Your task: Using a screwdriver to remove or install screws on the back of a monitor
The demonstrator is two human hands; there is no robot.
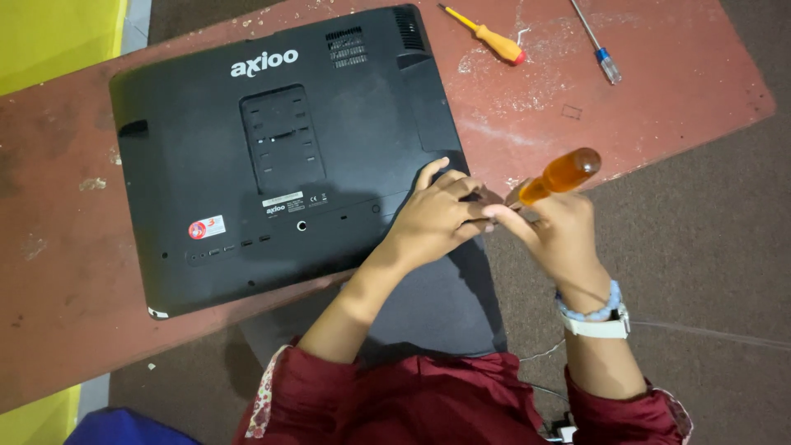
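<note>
Here, head view: R hand (564, 235) grips an orange-handled screwdriver (560, 175), fingers wrapped round the handle; long axis runs from upper right down-left toward the black all-in-one computer (272, 156), lying face down on the red bench (58, 272). L hand (441, 216) rests on the casing's lower-right corner, fingers curled together w/ tips meeting the R fingers; the shaft tip is hidden, prob. between them. Both hands are about equally near.
</note>
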